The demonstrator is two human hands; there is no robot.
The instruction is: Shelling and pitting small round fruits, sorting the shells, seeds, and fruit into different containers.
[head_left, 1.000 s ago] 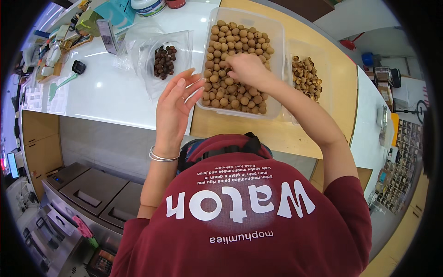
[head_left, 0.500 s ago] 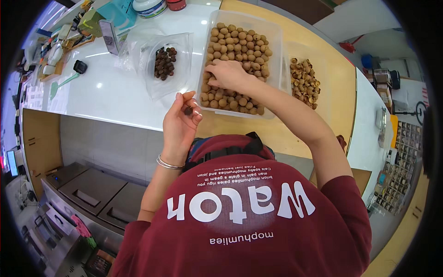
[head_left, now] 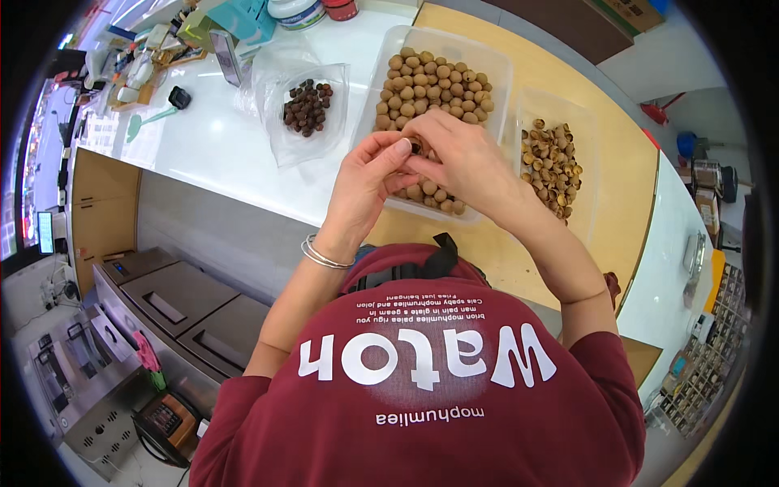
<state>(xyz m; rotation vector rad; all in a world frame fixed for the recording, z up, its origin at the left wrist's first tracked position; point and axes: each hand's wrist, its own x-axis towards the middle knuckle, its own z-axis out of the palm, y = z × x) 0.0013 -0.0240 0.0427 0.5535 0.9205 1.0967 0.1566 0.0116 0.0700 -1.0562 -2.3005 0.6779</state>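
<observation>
Both hands are brought together above the large clear tub (head_left: pixel 505 91), over its left-middle part. A small dark piece (head_left: pixel 416 148) is pinched at the fingertips of the left hand (head_left: pixel 367 183); that grip is closed, with thumb and finger nearly meeting. The piece is mostly covered by fingers; it appears to be a round fruit, though this is poorly seen. The fingers of the right hand (head_left: pixel 471 154) are curled around the same spot. Its fingertips are partly concealed, so whether its grip has hold of anything cannot be told.

A band of the round brown fruits (head_left: pixel 442 77) in the tub is hidden beneath the hands. A white jar (head_left: pixel 296 12) and a red container (head_left: pixel 341 8) are cut off at the upper edge.

Counts: hands, two; clear tubs, two; plastic bag (head_left: pixel 284 150), one; dark piece between the fingers, one seen. Brown fruits: too many and too overlapped to be counted. Dark fruits (head_left: pixel 307 107) at the bag: a few dozen, heaped. Broken shells (head_left: pixel 552 166) in the smaller tub (head_left: pixel 586 138), at right: uncounted, overlapping. Both tubs are set on the wooden part of the tabletop (head_left: pixel 503 250), the bag on the white part.
</observation>
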